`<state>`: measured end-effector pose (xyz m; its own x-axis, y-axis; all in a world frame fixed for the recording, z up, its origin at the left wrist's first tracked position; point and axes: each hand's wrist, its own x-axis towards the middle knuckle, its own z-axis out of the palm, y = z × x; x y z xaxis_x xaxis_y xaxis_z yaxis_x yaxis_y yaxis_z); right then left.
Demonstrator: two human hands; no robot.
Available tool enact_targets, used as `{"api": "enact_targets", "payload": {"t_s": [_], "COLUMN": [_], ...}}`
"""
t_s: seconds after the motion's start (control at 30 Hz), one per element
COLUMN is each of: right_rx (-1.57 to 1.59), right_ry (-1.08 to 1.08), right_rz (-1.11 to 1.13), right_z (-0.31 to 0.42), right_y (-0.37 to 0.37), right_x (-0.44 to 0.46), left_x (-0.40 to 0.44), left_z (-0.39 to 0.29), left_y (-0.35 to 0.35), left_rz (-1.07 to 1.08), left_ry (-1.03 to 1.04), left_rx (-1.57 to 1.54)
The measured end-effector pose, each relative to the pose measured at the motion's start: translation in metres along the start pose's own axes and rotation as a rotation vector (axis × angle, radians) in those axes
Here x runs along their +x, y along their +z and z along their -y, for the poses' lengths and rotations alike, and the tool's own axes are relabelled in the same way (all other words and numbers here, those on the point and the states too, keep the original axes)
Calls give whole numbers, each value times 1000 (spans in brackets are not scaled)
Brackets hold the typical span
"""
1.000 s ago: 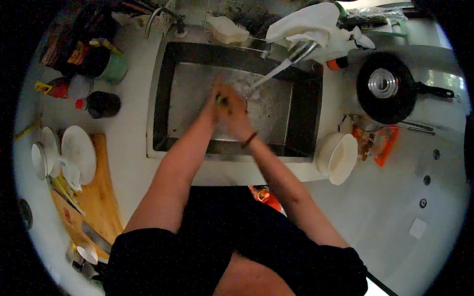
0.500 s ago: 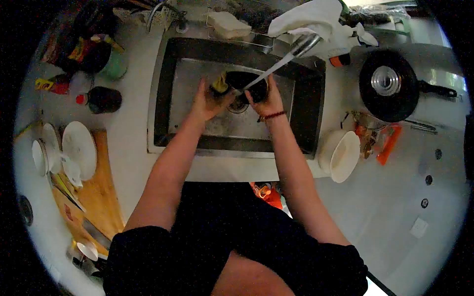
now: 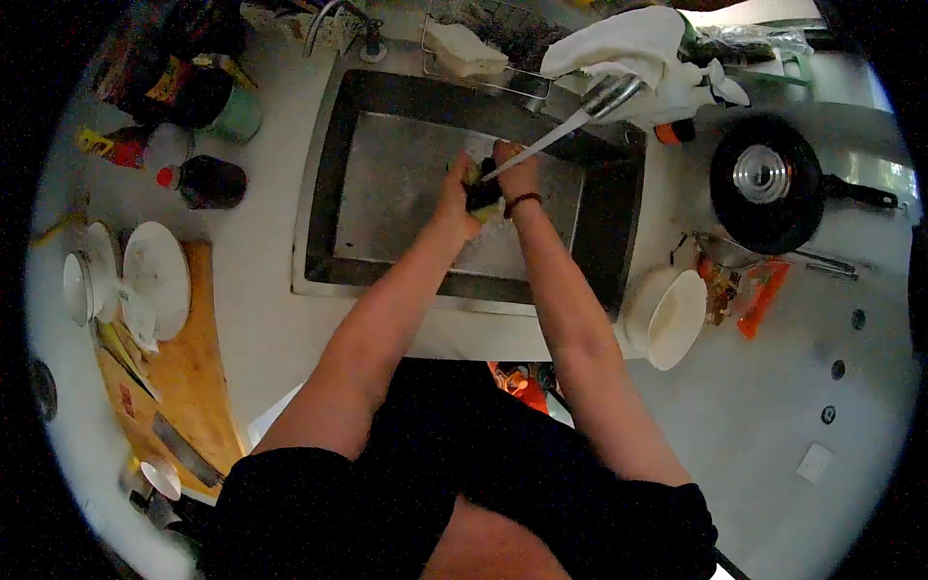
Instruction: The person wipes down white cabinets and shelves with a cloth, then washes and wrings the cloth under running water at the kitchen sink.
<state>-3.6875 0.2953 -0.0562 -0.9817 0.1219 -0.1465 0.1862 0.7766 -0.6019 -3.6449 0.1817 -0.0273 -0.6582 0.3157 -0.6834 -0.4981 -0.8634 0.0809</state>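
Observation:
Over the steel sink [image 3: 387,251], my left hand [image 3: 456,198] is closed on the left side of a black-and-yellow thing [image 3: 482,196]. It looks dark in the middle, with yellow at its edges; its kind is not clear. My right hand [image 3: 517,169], with a dark red bracelet [image 3: 523,202] at the wrist, is at the other side of it, fingers curled and partly hidden by water. From the metal faucet [image 3: 611,95] a stream of water [image 3: 551,140] runs down between the hands.
A wire rack with a pale sponge block [image 3: 467,50] and a white cloth [image 3: 619,46] lie behind the sink. To the right are a cream bowl [image 3: 674,319] and a black frying pan [image 3: 768,208]. A knife [image 3: 184,449] rests on the cutting board [image 3: 198,367] at left.
My hands have come closer together, the left moving right. The dark thing showed wide between them before and now looks much narrower. The camera view has turned slightly.

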Motion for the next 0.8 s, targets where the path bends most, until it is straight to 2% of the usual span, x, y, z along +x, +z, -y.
{"api": "enact_targets", "payload": {"t_s": [0.03, 0.07, 0.1, 0.13, 0.17, 0.2, 0.23, 0.27, 0.3, 0.37, 0.43, 0.47, 0.53, 0.57, 0.6, 0.63, 0.67, 0.73, 0.77, 0.8], "right_rx": [82, 250, 419, 338, 217, 87, -74, -229, -577, -87, 310, 467, 783, 741, 406, 190, -21, -174, -160, -220], "right_ry": [-40, 27, 95, -202, -366, -517, -531, -543, -519, -99, -74, -56, -4, -94, -336, -446, -551, -527, -599, -527], "right_rz": [-9, 47, 102, -87, -181, -296, -316, -336, -191, -74, -83, -42, 30, 56, -68, -102, -161, -113, -229, -158], "right_z": [5, 7, 42, 74, 87, 99, 101, 102, 83, 59, 14, 24, 48, 76, 91, 100, 109, 123, 117, 117], "right_y": [-5, -6, -16, -11, -11, -11, -13, -11, -18, -16, 0, -5, -18, -31, -22, -21, -20, -27, -29, -32], "right_x": [-2, -18, -51, -89, -99, -109, -103, -99, -76, -35, -9, -20, -44, -73, -98, -108, -118, -124, -115, -107], "left_x": [9, 13, -2, -12, 62, 78, 80, 84, 81, 49, 12, 2, 15, 30, 50, 73, 50, -5, 10, 18], "left_z": [-14, -16, -28, -38, -46, -29, -17, -8, -1, 0, -13, -18, -26, -28, -26, -21, -21, -23, -24, -24], "left_y": [-10, -20, -10, -6, -48, -63, -66, -69, -67, -29, 0, 4, -16, -28, -50, -80, -65, -30, -34, -34], "left_rz": [54, 48, 41, 33, 37, 277, 511, 510, 509, 54, 1, -29, 112, 189, 409, 623, 504, 254, 248, 284], "left_ry": [-170, -75, 22, 119, -209, -199, -190, -151, -112, 1, -37, -52, 16, 50, -66, -184, -109, 23, 18, 6], "left_rx": [-76, 20, 116, 210, 253, 138, 23, -25, -74, -48, 2, 28, 52, 55, -65, -187, -144, -29, 111, 147]}}
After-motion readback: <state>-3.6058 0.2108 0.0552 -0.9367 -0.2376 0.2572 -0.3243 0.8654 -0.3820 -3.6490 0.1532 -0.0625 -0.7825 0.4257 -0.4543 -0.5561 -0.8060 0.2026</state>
